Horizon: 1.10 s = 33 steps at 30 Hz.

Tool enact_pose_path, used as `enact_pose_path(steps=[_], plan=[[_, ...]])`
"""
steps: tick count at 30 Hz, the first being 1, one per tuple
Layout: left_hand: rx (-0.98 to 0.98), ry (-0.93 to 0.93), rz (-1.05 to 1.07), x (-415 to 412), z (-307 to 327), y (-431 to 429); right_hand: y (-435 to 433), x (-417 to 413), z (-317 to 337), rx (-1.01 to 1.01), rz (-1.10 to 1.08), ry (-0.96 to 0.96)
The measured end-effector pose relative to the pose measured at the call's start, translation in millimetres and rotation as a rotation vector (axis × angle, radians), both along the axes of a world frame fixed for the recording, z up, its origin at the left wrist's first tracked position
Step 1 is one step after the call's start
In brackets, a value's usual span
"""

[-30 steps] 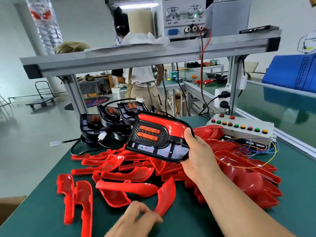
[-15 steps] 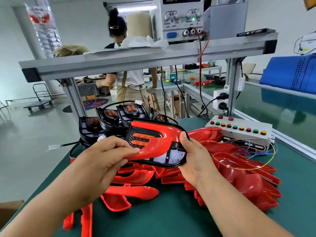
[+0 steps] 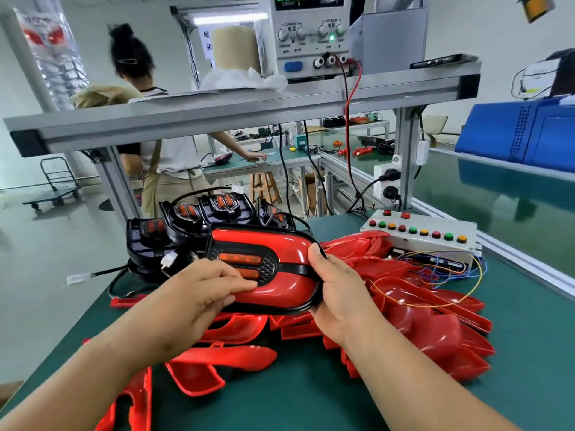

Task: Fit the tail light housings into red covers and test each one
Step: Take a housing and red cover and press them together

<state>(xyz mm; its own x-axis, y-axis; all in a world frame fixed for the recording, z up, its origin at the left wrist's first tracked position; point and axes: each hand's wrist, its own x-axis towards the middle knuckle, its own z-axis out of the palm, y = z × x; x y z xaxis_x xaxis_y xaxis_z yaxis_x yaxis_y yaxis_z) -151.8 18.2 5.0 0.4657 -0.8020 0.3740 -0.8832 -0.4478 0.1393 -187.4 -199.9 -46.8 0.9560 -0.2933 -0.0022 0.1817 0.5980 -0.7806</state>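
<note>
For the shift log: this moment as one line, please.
fit: red cover over tail light housing | left hand: pinches cover's lower edge | right hand: grips housing's right end | button box: untouched

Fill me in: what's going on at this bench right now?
A person holds a tail light housing, red cover on it, above the green bench. The right hand grips its right end; the left hand grips the lower left edge. Beneath lie loose red covers in a pile, with more black housings stacked behind. The button box at right is untouched.
</note>
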Motion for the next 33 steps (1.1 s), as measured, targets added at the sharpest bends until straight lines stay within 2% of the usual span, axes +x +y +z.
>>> enact_pose_path(steps=[8, 14, 22, 33], plan=[[-0.023, -0.128, 0.009, 2.8, -24.9, -3.8, 3.3, 1.5, -3.3, -0.017, 0.005, -0.012], [-0.138, -0.070, 0.004, 7.6, -26.4, 0.2, 1.5, 0.8, -2.5, -0.011, -0.001, -0.004], [-0.140, -0.143, 0.028, -1.0, -31.9, -10.2, 2.6, -1.7, 1.2, 0.009, 0.008, 0.012], [-0.103, -0.101, 0.058, 6.6, -33.8, -6.6, 2.2, 0.2, -2.2, -0.023, 0.019, 0.011]])
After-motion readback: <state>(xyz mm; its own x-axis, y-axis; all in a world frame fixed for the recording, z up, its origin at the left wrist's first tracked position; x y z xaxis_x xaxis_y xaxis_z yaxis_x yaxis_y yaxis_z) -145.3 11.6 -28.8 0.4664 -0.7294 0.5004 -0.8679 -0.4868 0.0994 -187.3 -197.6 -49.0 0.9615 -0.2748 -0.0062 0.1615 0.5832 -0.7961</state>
